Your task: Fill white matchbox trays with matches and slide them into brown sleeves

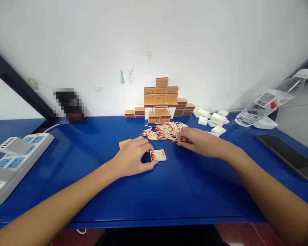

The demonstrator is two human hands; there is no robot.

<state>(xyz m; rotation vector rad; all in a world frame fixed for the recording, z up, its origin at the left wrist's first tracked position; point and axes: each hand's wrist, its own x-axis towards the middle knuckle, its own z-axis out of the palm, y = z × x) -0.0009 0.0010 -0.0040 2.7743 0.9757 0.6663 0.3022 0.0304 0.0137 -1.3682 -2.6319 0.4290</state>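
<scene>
My left hand (133, 156) rests on the blue table with thumb and fingers closed around the left end of a small white matchbox tray (165, 159). Matches (158, 155) lie side by side in that tray, red heads toward my left hand. Partly hidden behind the same hand is an orange matchbox sleeve (123, 142). A loose heap of red-tipped matches (169, 130) spreads just beyond the tray. At the heap's right edge, my right hand (193, 139) has its fingers curled together in a pinch; whatever is between the fingertips is too small to make out.
Orange matchboxes (161, 98) are stacked against the wall behind the heap. Several white trays (217, 118) lie to their right, near a tilted plastic bottle (261, 102). A phone (289, 153) is at far right, a power strip (38, 147) at left. A pixelated dark object (70, 106) stands back left.
</scene>
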